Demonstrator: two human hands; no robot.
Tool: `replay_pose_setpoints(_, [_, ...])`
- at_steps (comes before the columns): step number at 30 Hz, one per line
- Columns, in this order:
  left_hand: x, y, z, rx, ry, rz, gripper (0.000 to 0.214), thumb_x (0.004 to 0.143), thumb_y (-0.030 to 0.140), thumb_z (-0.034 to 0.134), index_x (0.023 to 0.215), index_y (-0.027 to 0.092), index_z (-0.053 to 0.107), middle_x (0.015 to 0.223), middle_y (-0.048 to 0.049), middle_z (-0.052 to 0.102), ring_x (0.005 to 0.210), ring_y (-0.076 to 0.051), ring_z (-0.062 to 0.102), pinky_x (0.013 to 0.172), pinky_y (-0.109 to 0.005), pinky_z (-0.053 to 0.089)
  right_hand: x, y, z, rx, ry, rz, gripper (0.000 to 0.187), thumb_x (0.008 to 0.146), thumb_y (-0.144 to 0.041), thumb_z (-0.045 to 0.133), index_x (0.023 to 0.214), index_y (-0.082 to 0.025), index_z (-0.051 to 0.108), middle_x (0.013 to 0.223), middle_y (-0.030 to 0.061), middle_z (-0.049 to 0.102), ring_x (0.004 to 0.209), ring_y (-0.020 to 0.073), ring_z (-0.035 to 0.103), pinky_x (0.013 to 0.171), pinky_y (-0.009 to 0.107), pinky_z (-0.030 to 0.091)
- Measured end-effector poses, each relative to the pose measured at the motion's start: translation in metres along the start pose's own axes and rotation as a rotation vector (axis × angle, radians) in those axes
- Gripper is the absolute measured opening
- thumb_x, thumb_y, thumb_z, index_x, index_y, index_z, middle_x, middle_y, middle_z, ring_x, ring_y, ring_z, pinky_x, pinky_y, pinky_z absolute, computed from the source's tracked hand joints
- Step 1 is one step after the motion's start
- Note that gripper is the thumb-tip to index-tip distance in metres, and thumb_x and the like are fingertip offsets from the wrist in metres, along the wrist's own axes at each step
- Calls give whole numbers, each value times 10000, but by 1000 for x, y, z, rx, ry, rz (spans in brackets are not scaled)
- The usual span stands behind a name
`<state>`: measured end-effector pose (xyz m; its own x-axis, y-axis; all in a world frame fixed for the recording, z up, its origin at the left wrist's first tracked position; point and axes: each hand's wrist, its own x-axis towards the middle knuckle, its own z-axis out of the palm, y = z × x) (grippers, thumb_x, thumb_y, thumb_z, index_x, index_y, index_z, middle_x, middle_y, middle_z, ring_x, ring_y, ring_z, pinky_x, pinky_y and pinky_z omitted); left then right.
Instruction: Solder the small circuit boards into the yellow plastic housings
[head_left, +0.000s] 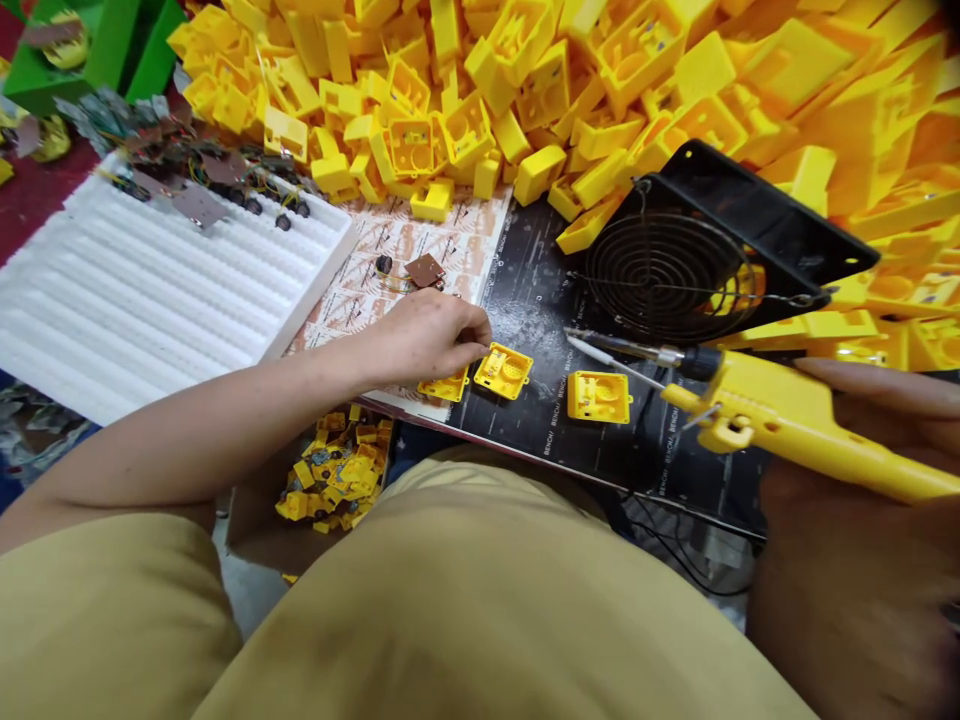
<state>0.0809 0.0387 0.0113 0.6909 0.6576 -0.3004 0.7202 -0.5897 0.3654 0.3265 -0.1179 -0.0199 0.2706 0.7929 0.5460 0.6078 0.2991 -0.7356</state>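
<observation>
My left hand (pixel 427 335) rests at the near edge of a black bench mat (pixel 540 290), fingers curled and pinched on the corner of a small yellow plastic housing (pixel 504 370). Another yellow piece (pixel 444 386) lies just under that hand. A second open yellow housing (pixel 598 396) sits to the right on the mat. My right hand (pixel 877 420) grips a yellow soldering gun (pixel 795 425), whose metal tip (pixel 600 346) points left over the mat, above the second housing.
A huge pile of yellow housings (pixel 570 90) fills the back. A black fan with a wire grille (pixel 675 270) stands at right. A white ribbed foam tray (pixel 150 290) holds small circuit boards with wires (pixel 202 180). A box of yellow scraps (pixel 337 480) sits below.
</observation>
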Motion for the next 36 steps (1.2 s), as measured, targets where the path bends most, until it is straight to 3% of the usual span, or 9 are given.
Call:
replay_pose_setpoints(2, [1,2,3,27,15,-9,182,809,195,578,892,173,738,826,-32,742,780,-169,673,712,-262,453,-1,0,5,37,104,49,293,940,-373,519,1138,-235,685,941,51,703,684,173,647,539,285,504])
replay_pose_setpoints(3, [2,3,4,40,22,-14,183,804,198,575,888,173,736,816,-33,740,774,-173,669,713,-268,454,-2,-2,6,31,86,56,250,883,-334,618,1101,-247,702,905,38,712,662,161,644,536,272,506])
replay_pose_setpoints(6, [4,4,9,73,42,-23,192,790,212,566,880,173,730,802,-38,733,757,-182,660,703,-280,450,-3,-11,5,-102,-92,-8,407,763,-233,754,1160,-270,669,880,12,724,591,121,627,469,221,483])
replay_pose_setpoints(8, [5,4,12,98,55,-13,197,780,223,559,870,174,728,804,-40,731,758,-186,656,691,-283,441,-2,-15,5,-145,-191,-170,437,767,-202,749,1186,-248,633,856,9,722,569,113,631,456,205,493])
replay_pose_setpoints(11, [7,3,14,134,63,-2,199,769,239,553,847,178,725,794,-39,726,756,-189,653,667,-284,420,2,-18,9,-89,-296,-361,282,785,-157,729,1038,-199,614,757,1,696,606,121,665,534,186,551])
replay_pose_setpoints(15, [8,4,14,174,75,5,210,756,257,541,815,179,727,766,-39,716,747,-194,647,639,-283,396,8,-20,17,-129,-345,-396,159,815,-168,710,826,-198,554,673,-20,655,594,101,659,563,151,552])
replay_pose_setpoints(21, [11,2,15,221,118,98,193,749,252,548,764,176,725,789,-54,691,802,-215,620,675,-312,407,13,-25,18,-204,-396,-522,200,790,-165,744,819,-179,547,692,-16,660,599,79,639,566,155,537])
replay_pose_setpoints(27, [10,0,15,240,182,147,173,770,253,573,722,180,722,969,-74,679,977,-279,563,793,-404,411,15,-29,5,-251,-448,-369,190,961,-279,529,805,-182,578,707,14,648,617,73,630,557,165,510])
replay_pose_setpoints(36, [10,5,12,222,129,109,131,781,242,592,742,180,701,1030,-70,675,1068,-317,538,890,-480,407,15,-25,7,-145,-388,-326,110,875,-167,637,802,-194,559,689,-17,643,583,63,615,525,148,495])
